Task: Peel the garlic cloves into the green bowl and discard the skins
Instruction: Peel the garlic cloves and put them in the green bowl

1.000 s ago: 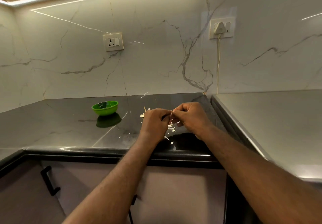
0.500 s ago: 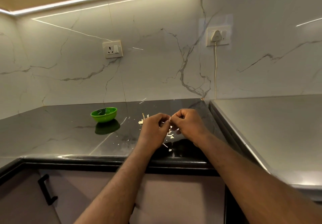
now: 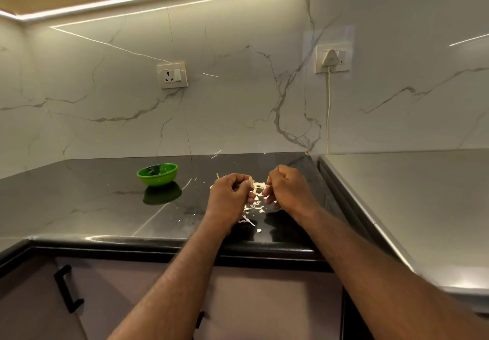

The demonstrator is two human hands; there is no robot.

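Observation:
My left hand (image 3: 232, 194) has curled fingers pinching a pale garlic clove (image 3: 250, 181) at its fingertips, just above the dark countertop (image 3: 92, 202). My right hand (image 3: 288, 189) is a short gap to the right, fingers curled, pinching a small piece of garlic skin (image 3: 266, 186). Between and below the hands lies a scatter of white garlic skins (image 3: 255, 207). The green bowl (image 3: 157, 174) stands to the left of the hands, farther back; its contents are hard to make out.
A marble backsplash runs behind with a wall socket (image 3: 172, 75) and a plugged-in socket (image 3: 333, 57) whose cord hangs down. A grey steel surface (image 3: 412, 207) adjoins on the right. Cabinet doors with a black handle (image 3: 67, 289) are below the counter edge.
The hands, touching at the fingertips before, have drawn apart a little. The view has tilted slightly, so the counter sits lower in frame.

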